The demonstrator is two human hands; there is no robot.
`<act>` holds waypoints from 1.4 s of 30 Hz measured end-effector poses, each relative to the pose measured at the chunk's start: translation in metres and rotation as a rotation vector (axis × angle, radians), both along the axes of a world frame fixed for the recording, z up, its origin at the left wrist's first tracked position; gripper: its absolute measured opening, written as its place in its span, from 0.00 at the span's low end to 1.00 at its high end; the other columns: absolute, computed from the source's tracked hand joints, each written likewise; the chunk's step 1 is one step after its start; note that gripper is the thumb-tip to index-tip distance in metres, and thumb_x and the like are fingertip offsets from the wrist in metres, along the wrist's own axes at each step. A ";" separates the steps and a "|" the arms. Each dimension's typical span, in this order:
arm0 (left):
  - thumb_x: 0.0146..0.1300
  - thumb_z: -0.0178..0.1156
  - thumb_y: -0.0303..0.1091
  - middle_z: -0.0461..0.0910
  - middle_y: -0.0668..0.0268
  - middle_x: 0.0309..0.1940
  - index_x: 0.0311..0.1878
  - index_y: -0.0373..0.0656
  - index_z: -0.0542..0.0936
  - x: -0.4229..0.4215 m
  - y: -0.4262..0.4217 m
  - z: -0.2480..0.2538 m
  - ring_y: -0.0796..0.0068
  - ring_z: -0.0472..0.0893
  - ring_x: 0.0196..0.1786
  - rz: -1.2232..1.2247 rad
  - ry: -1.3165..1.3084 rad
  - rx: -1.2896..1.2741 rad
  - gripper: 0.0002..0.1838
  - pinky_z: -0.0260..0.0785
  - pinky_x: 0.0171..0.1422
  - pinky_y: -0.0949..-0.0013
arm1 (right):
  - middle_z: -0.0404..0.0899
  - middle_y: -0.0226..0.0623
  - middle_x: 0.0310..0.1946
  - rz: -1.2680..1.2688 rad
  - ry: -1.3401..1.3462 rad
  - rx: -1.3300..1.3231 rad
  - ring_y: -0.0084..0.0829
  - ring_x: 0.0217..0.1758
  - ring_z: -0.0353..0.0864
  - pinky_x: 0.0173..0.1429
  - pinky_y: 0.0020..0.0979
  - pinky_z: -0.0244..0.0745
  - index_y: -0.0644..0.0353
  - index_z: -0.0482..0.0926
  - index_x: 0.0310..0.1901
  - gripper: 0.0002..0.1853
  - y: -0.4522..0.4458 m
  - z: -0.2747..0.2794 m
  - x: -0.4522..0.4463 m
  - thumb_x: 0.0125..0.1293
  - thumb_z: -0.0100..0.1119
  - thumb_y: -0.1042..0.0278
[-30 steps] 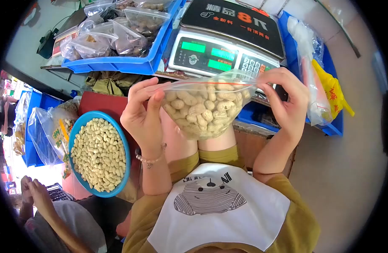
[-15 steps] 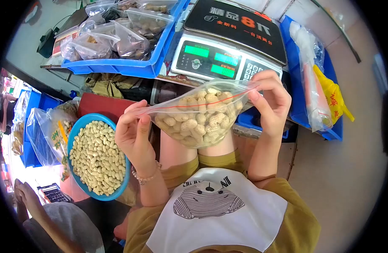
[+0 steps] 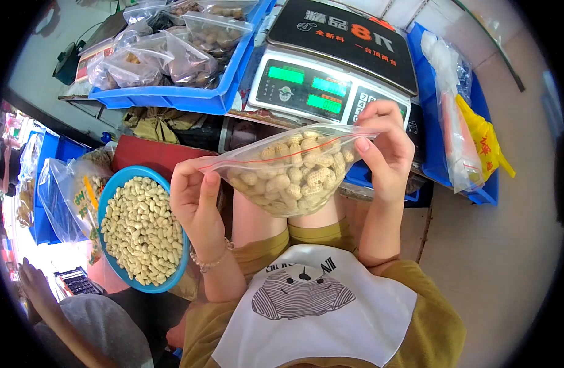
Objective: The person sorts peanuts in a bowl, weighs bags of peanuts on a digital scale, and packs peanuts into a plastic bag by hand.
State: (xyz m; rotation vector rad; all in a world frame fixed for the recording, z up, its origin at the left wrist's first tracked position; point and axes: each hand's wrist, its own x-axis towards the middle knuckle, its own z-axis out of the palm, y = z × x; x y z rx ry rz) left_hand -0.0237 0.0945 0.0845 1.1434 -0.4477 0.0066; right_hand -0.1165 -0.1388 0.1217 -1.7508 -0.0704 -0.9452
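A clear zip bag (image 3: 288,175) full of peanuts in their shells hangs above my thighs, its red seal line slanting up to the right. My left hand (image 3: 199,199) pinches the bag's upper left corner between thumb and fingers. At the upper right corner, my right hand (image 3: 386,147) grips the bag the same way, in front of the scale's keypad. A blue basin (image 3: 185,260) heaped with peanuts (image 3: 141,230) stands just left of my left hand. Behind the bag is a digital scale (image 3: 300,92) with green displays and a black plate.
A blue tray (image 3: 165,96) of filled plastic bags lies at the upper left. On the right, another blue tray (image 3: 438,159) holds plastic bags and a yellow bag (image 3: 484,141). A co-worker's arm (image 3: 55,313) shows at the lower left, near a calculator (image 3: 79,281).
Both hands and the peanut bag have moved lower and slightly left since the first frame. My right hand has come closer to the bag's middle. The co-worker's hands have shifted.
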 end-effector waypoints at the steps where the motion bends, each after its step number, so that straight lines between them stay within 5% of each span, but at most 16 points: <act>1: 0.69 0.56 0.31 0.80 0.59 0.43 0.44 0.35 0.75 0.000 0.000 0.001 0.75 0.78 0.47 -0.002 0.022 -0.011 0.08 0.67 0.56 0.72 | 0.70 0.35 0.41 -0.012 -0.016 -0.017 0.26 0.44 0.69 0.52 0.25 0.63 0.63 0.81 0.34 0.06 -0.001 -0.001 0.000 0.54 0.67 0.76; 10: 0.68 0.58 0.27 0.79 0.57 0.45 0.43 0.34 0.75 0.004 -0.004 0.006 0.76 0.77 0.45 0.002 -0.097 -0.003 0.06 0.68 0.53 0.74 | 0.69 0.35 0.40 0.078 -0.055 0.130 0.25 0.42 0.68 0.51 0.25 0.62 0.63 0.80 0.31 0.05 -0.003 -0.007 0.000 0.54 0.66 0.75; 25: 0.66 0.59 0.26 0.77 0.58 0.46 0.44 0.33 0.76 0.004 -0.009 0.007 0.75 0.76 0.47 -0.104 -0.108 0.044 0.07 0.68 0.54 0.72 | 0.70 0.34 0.37 0.038 -0.009 0.013 0.25 0.41 0.70 0.48 0.24 0.63 0.63 0.81 0.30 0.05 0.009 -0.003 0.001 0.52 0.69 0.76; 29: 0.65 0.63 0.33 0.80 0.59 0.43 0.45 0.34 0.77 0.002 -0.010 0.001 0.73 0.78 0.45 -0.050 -0.133 0.068 0.12 0.70 0.52 0.72 | 0.70 0.34 0.37 0.067 0.021 0.026 0.25 0.41 0.70 0.48 0.24 0.63 0.62 0.81 0.31 0.06 0.013 0.003 0.006 0.51 0.69 0.76; 42: 0.64 0.64 0.30 0.80 0.58 0.40 0.40 0.35 0.76 0.003 -0.012 -0.002 0.73 0.77 0.40 0.103 -0.178 0.000 0.09 0.69 0.48 0.74 | 0.70 0.34 0.36 -0.021 0.027 -0.150 0.25 0.40 0.71 0.45 0.24 0.65 0.61 0.84 0.32 0.08 0.011 0.004 0.004 0.49 0.71 0.75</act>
